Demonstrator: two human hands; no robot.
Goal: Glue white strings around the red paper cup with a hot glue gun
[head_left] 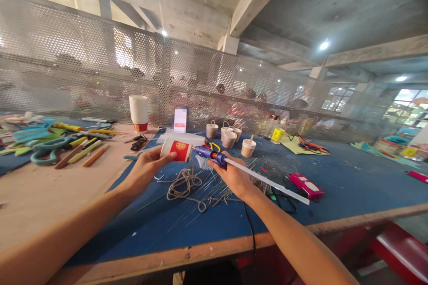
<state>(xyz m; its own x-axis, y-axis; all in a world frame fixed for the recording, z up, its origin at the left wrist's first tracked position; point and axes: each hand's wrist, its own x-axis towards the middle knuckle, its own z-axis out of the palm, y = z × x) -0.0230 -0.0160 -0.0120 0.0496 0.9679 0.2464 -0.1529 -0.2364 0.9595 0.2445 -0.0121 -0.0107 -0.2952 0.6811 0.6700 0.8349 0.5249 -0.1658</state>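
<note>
My left hand (152,162) is closed around a red and white paper cup (180,150), which lies tilted on its side in the air. In my right hand (234,177) is a blue hot glue gun (214,156), its nozzle at the cup's right end; whether it touches I cannot tell. A long white glue stick (270,183) sticks out of the gun's back toward the lower right. Below both hands lie a loose coil of grey cord (183,185) and a spread of thin wires (210,193). Yellow-handled scissors (214,146) show partly behind the gun.
A stack of paper cups (138,109) stands at the back left. Several small cord-wrapped buckets (229,139) and a cup with a stick (248,148) stand behind. A magenta box (306,185) lies right. Large scissors (50,149) lie left. A perforated metal screen (200,71) closes the back.
</note>
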